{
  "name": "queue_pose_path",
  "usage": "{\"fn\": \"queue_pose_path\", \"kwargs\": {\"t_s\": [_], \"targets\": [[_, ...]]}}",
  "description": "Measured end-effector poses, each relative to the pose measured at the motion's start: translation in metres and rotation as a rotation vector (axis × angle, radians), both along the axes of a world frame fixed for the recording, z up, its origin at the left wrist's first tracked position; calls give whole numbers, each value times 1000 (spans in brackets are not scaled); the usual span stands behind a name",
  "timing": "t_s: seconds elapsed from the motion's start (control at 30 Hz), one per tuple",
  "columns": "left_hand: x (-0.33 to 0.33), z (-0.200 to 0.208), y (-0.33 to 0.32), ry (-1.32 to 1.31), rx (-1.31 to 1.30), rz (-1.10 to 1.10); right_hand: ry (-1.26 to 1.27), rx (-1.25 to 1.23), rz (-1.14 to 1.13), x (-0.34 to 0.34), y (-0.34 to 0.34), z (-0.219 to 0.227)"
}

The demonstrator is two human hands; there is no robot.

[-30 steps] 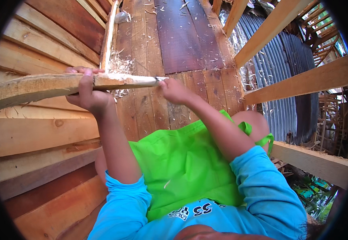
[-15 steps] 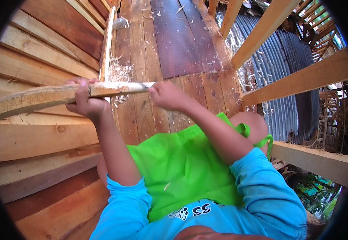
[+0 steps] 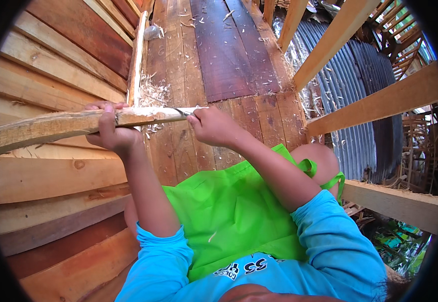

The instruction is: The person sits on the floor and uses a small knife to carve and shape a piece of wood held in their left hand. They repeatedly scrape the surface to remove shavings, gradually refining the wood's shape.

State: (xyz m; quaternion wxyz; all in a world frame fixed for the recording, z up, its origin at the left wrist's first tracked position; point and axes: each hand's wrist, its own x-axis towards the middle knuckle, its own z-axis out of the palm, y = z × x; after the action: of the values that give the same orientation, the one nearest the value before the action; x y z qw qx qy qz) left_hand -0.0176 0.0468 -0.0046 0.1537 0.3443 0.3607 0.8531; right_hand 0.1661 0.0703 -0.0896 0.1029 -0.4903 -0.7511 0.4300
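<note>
The left hand (image 3: 115, 135) is curled round a long piece of wood (image 3: 148, 116); the right hand (image 3: 215, 127) is closed on a dark blade (image 3: 181, 111) against its pale end — nearer the left hand than a second ago. Beyond both hands, shavings (image 3: 153, 93) litter the plank floor (image 3: 176, 156). Left of the left hand rises a board wall (image 3: 53, 176); right of the right hand, wooden rails (image 3: 375, 103) stand before corrugated metal (image 3: 354, 146).

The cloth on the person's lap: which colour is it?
Bright green; the cloth shows best in the head view.
</note>
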Motion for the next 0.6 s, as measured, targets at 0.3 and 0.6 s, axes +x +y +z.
{"fn": "queue_pose_path", "kwargs": {"t_s": [0.3, 0.6], "targets": [[9, 3, 5, -17, -16, 32, 103, -99, -66, 6, 4, -36], [15, 1, 0, 24, -51, 20, -113, 77, -105, 27, 4, -55]]}}
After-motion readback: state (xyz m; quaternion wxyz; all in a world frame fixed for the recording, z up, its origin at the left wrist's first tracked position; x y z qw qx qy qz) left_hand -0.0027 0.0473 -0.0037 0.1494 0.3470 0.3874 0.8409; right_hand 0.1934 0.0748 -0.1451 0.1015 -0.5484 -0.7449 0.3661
